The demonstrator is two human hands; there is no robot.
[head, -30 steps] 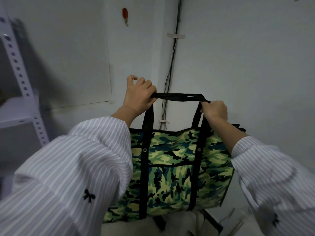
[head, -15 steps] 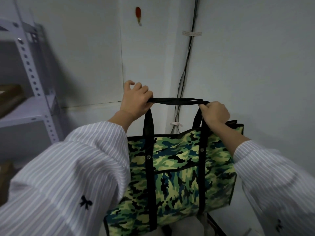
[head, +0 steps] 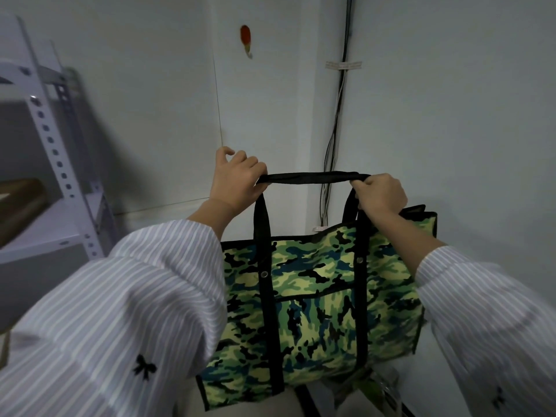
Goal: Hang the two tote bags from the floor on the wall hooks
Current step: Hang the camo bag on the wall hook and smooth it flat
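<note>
A green camouflage tote bag [head: 319, 299] with black straps hangs in the air in front of me. Its black handle [head: 313, 177] is stretched level between both hands. My left hand [head: 234, 179] grips the handle's left end, and my right hand [head: 379, 194] grips its right end. A small red wall hook [head: 246, 37] sits high on the white wall, well above the handle and slightly left of it. Below the bag, part of another bag or item [head: 370, 389] shows at the bottom edge, mostly hidden.
A white metal shelving rack [head: 57, 145] stands at the left, with a brown object [head: 21, 200] on its shelf. Black cables [head: 334, 139] run down the wall corner behind the bag. White walls close in ahead and to the right.
My view has swung left and tilted, so the hook and shelving rack sit further right and lower in the frame. Both hands keep their grip, with the handle still taut and the bag held up.
</note>
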